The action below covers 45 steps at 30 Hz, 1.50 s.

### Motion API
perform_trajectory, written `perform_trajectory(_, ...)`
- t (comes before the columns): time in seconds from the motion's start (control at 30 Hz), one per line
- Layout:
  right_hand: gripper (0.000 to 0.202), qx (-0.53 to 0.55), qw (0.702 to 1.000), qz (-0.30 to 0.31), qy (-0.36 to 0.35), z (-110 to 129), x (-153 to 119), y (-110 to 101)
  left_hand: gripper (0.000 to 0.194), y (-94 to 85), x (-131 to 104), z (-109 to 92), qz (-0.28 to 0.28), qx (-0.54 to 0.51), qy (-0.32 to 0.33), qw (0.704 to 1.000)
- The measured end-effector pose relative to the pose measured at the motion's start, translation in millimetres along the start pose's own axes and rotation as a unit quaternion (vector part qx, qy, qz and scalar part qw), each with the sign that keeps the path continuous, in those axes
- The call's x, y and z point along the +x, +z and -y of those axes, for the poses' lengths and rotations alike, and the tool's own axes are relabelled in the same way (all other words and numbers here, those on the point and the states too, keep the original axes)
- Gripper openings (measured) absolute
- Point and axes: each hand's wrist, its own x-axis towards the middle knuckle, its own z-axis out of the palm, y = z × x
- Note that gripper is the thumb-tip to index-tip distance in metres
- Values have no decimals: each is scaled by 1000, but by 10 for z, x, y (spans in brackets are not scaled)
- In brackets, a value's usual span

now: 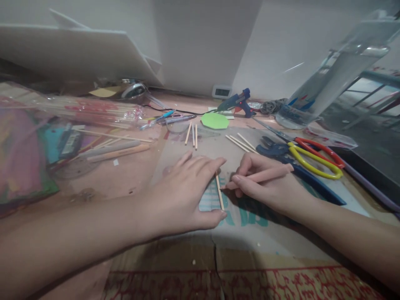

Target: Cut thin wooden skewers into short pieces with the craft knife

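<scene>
Red figures (156, 285) run along the near edge of a cardboard sheet (284, 239) on the worktop (103, 187). Toward the worktop's left edge sits a plastic bag (20, 154) with something pink, yellow and green inside, too blurred to name. Behind it, a clear wrapper (133, 114) holds a bundle of thin sticks (67, 110). At the far right corner stands a clear bottle (331, 87); its filling is hard to tell.

Along the far edge, a small display (222, 91) and a glue gun (233, 103) lie before a pale wall (200, 46); a white board (68, 52) leans at left.

The left hand (189, 187) is spread palm-down, its thumb at the near end of a short stick (220, 192) on the cardboard, its forefinger by the far end. The right hand (264, 183) is closed around a pen (270, 172), the tip meeting the stick's middle.
</scene>
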Motion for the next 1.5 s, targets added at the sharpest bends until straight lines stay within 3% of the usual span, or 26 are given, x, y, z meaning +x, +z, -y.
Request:
perform_trajectory(0.3,26,0,1000,-7,4,-9,15,25,90,-7,-6,-10,3,4,2,1000)
perform_trajectory(0.5,29,13,999,32,-22,-20,12,3,87,-15,2,-11,6,2,2,1000)
perform_trajectory(0.77,25,-21,999,-16,-19,0,16,22,87,-18,13,-15,5,0,-2,1000)
perform_trajectory(1.03,28,12,999,37,-32,-50,-33,5,87,-11,4,-16,5,7,-3,1000)
perform_trajectory(1.23,23,-33,999,-16,-26,-16,-12,9,88,-10,13,-6,9,8,-4,1000)
perform_trajectory(1.5,24,-50,998,1,-43,5,-7,1,87,-18,2,-12,11,6,-2,1000)
